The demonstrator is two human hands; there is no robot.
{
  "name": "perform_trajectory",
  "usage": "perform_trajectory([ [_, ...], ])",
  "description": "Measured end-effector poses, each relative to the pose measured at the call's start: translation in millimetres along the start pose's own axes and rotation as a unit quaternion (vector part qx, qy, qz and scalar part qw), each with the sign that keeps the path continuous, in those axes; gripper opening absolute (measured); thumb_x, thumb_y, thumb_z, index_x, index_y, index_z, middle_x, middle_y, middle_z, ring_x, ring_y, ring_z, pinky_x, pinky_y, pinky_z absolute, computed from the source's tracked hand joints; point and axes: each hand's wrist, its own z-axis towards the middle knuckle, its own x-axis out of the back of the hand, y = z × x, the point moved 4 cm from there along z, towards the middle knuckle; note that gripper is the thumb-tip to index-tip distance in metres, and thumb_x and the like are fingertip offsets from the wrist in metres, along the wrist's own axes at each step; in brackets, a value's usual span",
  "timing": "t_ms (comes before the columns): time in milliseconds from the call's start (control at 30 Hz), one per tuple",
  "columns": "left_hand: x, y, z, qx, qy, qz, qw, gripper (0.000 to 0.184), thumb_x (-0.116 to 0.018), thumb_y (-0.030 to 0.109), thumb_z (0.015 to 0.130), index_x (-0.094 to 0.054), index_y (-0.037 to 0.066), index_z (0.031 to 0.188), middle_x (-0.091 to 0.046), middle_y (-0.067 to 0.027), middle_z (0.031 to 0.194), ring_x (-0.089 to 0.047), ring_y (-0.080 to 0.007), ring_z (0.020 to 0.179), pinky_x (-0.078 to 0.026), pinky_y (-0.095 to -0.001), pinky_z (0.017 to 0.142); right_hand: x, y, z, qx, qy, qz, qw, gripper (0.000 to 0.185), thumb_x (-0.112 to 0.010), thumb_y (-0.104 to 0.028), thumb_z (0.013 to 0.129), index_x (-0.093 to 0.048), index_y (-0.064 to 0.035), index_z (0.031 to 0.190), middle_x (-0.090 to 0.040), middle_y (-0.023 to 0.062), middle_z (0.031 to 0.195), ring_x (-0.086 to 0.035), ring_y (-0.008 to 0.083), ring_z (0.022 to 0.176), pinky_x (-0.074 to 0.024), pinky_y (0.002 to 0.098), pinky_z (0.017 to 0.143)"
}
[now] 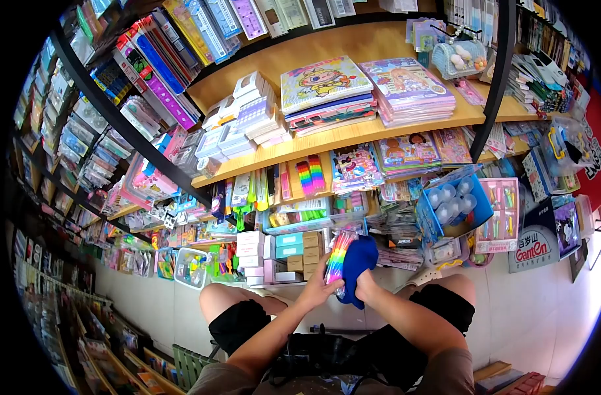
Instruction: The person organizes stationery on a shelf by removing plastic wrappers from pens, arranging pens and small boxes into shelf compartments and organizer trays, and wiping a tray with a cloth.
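Observation:
Near the centre of the head view, my left hand (319, 289) is closed round a rainbow-striped pack (339, 259) in clear wrapping. My right hand (364, 284) is partly covered by a dark blue cloth (360, 263), and its fingers are hidden. The cloth lies against the right side of the rainbow pack. Both hands are above the floor between my knees, in front of stacked small boxes (289, 251).
A wooden shelf (353, 139) with booklets (412, 92) and white boxes crosses ahead. Below it stand a blue bin (453, 207) and a white basket (191, 268). A black shelf post (496, 79) rises on the right.

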Motion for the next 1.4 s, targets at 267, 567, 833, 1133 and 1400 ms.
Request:
perform_trajectory([
  [267, 2.4, -13.4, -5.9, 0.157, 0.015, -0.151, 0.976, 0.070, -0.069, 0.008, 0.071, -0.028, 0.000, 0.128, -0.049, -0.0113, 0.112, -0.050, -0.0165, 0.101, -0.041, -0.0283, 0.087, 0.7, -8.3, 12.5, -0.033, -0.029, -0.025, 0.999, 0.031, -0.054, -0.030, 0.085, -0.052, -0.0089, 0.108, -0.058, 0.0051, 0.099, -0.059, 0.0190, 0.086, -0.0494, 0.0344, 0.075],
  [567, -3.6, -25.5, -10.5, 0.236, -0.075, -0.230, 0.941, 0.047, -0.061, -0.002, 0.069, -0.047, 0.001, 0.114, -0.057, -0.0090, 0.102, -0.057, -0.0169, 0.091, -0.045, -0.0304, 0.080, -6.3, -23.9, 2.8, 0.035, 0.026, -0.188, 0.981, 0.036, -0.061, -0.019, 0.079, -0.049, -0.0060, 0.111, -0.057, 0.0060, 0.096, -0.059, 0.0173, 0.079, -0.0511, 0.0329, 0.064],
  [833, -0.7, -25.1, -21.0, 0.241, -0.079, -0.473, 0.844, 0.042, -0.053, 0.002, 0.073, -0.045, -0.001, 0.114, -0.057, -0.0124, 0.104, -0.058, -0.0238, 0.093, -0.046, -0.0380, 0.083, -7.1, -37.8, 3.9, 0.039, 0.022, -0.160, 0.986, 0.036, -0.062, -0.017, 0.079, -0.049, -0.0054, 0.110, -0.057, 0.0064, 0.096, -0.059, 0.0176, 0.078, -0.0512, 0.0333, 0.063],
  [1133, -24.0, -41.9, -31.3, 0.281, -0.091, -0.445, 0.846, 0.035, -0.053, 0.013, 0.083, -0.046, -0.002, 0.114, -0.059, -0.0156, 0.100, -0.059, -0.0288, 0.091, -0.047, -0.0418, 0.083, -19.3, -20.5, -15.8, 0.035, 0.035, -0.166, 0.985, 0.036, -0.062, -0.015, 0.078, -0.049, -0.0048, 0.110, -0.057, 0.0068, 0.095, -0.059, 0.0178, 0.078, -0.0512, 0.0338, 0.063],
  [1400, -21.8, -33.9, -34.8, 0.306, -0.113, -0.306, 0.894, 0.033, -0.064, 0.012, 0.078, -0.054, 0.001, 0.107, -0.061, -0.0102, 0.096, -0.059, -0.0207, 0.086, -0.046, -0.0348, 0.080, -6.6, -37.8, -5.9, 0.027, 0.038, -0.179, 0.983, 0.025, -0.062, -0.009, 0.076, -0.054, -0.0062, 0.100, -0.058, 0.0047, 0.083, -0.058, 0.0164, 0.068, -0.0492, 0.0306, 0.057],
])
